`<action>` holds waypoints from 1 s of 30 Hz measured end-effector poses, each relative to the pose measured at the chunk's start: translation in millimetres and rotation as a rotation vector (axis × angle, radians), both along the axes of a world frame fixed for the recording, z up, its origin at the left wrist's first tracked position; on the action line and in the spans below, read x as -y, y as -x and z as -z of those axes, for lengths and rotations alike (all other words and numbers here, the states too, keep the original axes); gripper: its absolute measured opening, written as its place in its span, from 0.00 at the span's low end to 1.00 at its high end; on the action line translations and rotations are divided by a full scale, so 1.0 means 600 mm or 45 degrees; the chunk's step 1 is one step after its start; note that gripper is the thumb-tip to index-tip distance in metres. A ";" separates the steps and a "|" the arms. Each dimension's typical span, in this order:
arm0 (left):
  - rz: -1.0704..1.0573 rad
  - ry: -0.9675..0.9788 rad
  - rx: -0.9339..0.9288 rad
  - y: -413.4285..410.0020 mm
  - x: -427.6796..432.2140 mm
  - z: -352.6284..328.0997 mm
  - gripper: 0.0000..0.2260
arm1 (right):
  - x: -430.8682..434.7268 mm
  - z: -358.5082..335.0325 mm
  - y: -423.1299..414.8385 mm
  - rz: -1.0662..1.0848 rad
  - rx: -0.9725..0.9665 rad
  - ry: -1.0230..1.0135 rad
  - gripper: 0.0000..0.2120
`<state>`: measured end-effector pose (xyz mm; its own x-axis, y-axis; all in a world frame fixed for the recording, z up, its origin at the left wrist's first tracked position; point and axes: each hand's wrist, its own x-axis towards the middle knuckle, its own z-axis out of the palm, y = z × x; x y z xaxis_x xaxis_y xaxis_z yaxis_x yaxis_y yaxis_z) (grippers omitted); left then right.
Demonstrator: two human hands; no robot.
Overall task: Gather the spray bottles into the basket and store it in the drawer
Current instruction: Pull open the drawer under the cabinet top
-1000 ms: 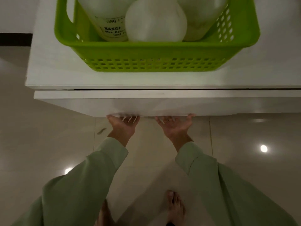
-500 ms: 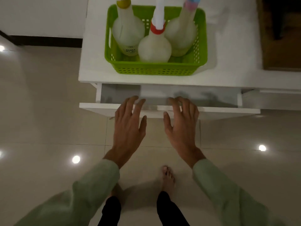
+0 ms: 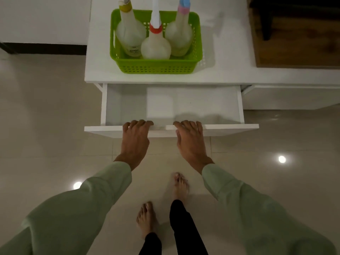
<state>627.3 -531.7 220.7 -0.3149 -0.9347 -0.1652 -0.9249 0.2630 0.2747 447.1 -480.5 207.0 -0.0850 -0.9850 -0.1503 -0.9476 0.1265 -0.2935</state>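
A green perforated basket point(image 3: 156, 67) stands on the white cabinet top point(image 3: 230, 70). Three pale spray bottles stand upright in it: a yellow-collared one point(image 3: 129, 35) at left, a red-collared one point(image 3: 156, 47) in front, a pink-and-blue-collared one point(image 3: 179, 36) at right. Below, the white drawer point(image 3: 202, 105) is pulled wide out and holds nothing. My left hand point(image 3: 135, 140) and my right hand point(image 3: 189, 140) both rest on the drawer's front panel, fingers curled over its top edge.
Glossy beige floor tiles lie all around, with light reflections. My bare feet point(image 3: 180, 186) stand just behind the drawer front. A dark wooden surface point(image 3: 298, 37) adjoins the cabinet top at the right. A white wall with a dark skirting point(image 3: 44, 47) runs at the left.
The drawer has come out from nearly closed to wide out. My hands moved from under the front panel to over its top edge, and the view pulled back.
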 end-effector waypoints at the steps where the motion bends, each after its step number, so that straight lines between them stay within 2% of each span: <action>1: 0.002 -0.004 0.007 -0.003 -0.014 0.000 0.22 | -0.016 0.002 -0.002 0.006 0.010 0.001 0.16; 14: 0.021 -0.087 0.057 -0.050 -0.178 -0.005 0.25 | -0.184 -0.011 -0.046 0.057 0.066 -0.143 0.22; 20: 0.037 -0.197 0.052 -0.051 -0.188 -0.013 0.23 | -0.195 -0.018 -0.040 0.037 0.145 -0.225 0.19; 23: 0.124 -0.317 -0.082 -0.046 -0.166 -0.033 0.20 | -0.178 -0.036 -0.035 0.047 0.302 -0.222 0.21; 25: 0.108 -0.294 -0.206 -0.034 -0.133 -0.058 0.19 | -0.145 -0.056 -0.028 0.110 0.451 -0.131 0.22; 30: -0.350 0.132 -0.593 0.004 0.011 -0.128 0.16 | 0.015 -0.123 0.012 0.454 0.691 0.331 0.17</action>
<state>625.0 -538.2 297.6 -0.0748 -0.9967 0.0306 -0.7501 0.0764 0.6569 440.2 -489.5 280.7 -0.3892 -0.9208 -0.0258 -0.5724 0.2637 -0.7764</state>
